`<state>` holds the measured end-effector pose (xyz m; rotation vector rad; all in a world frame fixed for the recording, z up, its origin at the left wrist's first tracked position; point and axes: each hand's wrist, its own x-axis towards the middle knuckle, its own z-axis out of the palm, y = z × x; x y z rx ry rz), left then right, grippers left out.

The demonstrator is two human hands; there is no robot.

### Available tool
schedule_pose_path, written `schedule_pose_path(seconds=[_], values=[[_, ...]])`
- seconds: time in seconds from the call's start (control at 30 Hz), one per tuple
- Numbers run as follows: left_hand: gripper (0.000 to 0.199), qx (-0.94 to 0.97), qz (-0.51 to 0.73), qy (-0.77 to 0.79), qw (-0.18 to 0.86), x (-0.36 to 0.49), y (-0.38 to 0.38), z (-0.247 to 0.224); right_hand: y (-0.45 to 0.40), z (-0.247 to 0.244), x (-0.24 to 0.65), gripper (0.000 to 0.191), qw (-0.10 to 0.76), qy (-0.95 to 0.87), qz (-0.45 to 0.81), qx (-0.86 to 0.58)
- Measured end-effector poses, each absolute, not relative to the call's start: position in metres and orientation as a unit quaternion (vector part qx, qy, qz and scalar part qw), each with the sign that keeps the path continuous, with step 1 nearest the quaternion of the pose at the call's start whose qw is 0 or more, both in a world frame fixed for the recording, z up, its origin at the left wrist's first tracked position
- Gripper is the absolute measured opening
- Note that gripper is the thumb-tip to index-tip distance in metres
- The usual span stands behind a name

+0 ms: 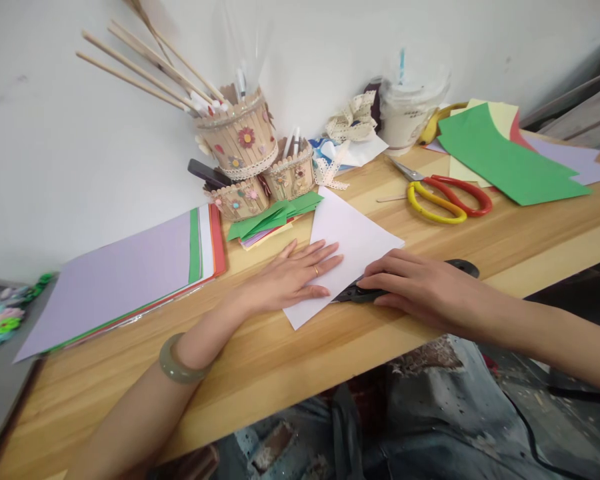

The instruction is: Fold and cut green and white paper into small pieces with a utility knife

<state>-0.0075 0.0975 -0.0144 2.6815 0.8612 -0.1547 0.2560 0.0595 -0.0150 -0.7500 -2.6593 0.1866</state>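
Observation:
A pale lilac sheet of paper with pointed corners lies on the wooden table. My left hand rests flat on its left part, fingers spread, a ring on one finger and a bangle on the wrist. My right hand is wrapped round a black cutter, held low against the table. The cutter's front end touches the paper's lower right edge, partly under it; the blade itself is hard to make out.
Scissors with red and yellow handles lie behind my right hand. Green cut paper is at the right, a stack of coloured sheets at the left. Decorated stick holders, green strips and a plastic cup stand or lie along the wall.

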Motion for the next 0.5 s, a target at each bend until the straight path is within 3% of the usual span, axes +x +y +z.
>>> schedule_pose_path(seconds=[0.5], values=[[0.049,0.932,-0.034,0.310,0.185,-0.0074,0.0966,-0.0136,0.0594,-0.0152,0.2478,0.023,0.182,-0.947,0.083,-0.250]])
